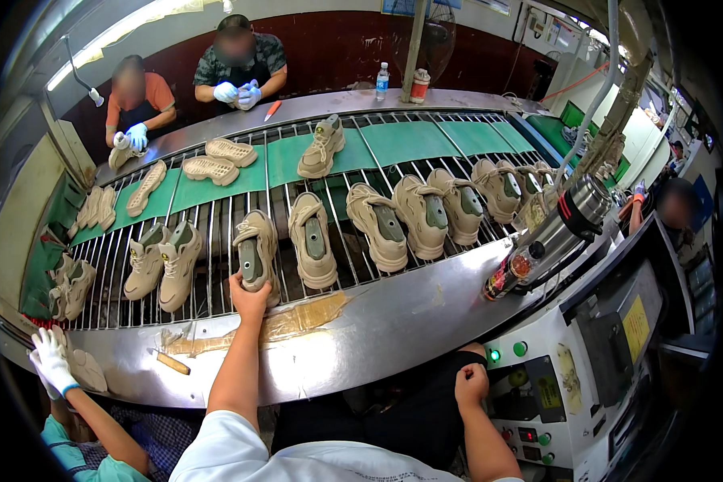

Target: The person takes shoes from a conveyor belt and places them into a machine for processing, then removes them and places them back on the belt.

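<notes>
- Currently, left hand [251,298] extended over the metal counter [402,321]; fingers clamped on the near end of a beige shoe [255,245].
- That shoe sits on the rod rack [217,277], just past the counter's inner edge; second shoe [314,245] just to its right, laced pair [164,263] to its left.
- Right hand [471,384] low, beside the control panel [541,386]; fingers curled together.
- Brown tape [305,319] stuck along the counter; wooden-handled tool [173,363] lying left of it.
- Far side: green strip [394,143] carrying one upright shoe [322,149] and pale soles [210,168].
- Lower left: neighbour's white-gloved hand [52,361].
</notes>
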Motion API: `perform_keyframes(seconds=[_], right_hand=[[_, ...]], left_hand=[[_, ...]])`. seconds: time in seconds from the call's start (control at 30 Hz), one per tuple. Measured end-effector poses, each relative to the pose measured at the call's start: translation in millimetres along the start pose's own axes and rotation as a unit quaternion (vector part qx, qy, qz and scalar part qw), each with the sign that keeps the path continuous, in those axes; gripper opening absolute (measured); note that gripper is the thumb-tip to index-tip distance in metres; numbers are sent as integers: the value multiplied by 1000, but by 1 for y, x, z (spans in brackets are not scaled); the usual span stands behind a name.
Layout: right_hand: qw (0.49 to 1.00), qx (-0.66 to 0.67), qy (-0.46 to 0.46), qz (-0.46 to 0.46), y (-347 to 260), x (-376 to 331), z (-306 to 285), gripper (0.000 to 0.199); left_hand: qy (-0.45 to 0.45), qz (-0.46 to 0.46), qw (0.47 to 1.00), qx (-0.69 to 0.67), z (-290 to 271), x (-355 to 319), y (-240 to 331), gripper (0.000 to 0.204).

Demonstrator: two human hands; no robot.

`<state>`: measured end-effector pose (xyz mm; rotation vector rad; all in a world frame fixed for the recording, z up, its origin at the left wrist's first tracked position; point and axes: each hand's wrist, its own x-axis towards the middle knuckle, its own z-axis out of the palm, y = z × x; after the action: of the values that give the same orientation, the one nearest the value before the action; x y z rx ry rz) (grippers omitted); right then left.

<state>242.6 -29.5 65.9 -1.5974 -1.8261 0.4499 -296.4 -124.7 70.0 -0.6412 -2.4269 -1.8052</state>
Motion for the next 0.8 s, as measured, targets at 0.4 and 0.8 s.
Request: perform_keyframes(seconds=[0.4,0.8], right_hand=[[995,-11,-76,-57,-18,20,-7,6],[984,-150,-86,-45,-82,110,102,7]], left_hand=[[-80,-58,995,-19,-11,12,71,61],[-144,-422,667,-596,152,159,102,67]])
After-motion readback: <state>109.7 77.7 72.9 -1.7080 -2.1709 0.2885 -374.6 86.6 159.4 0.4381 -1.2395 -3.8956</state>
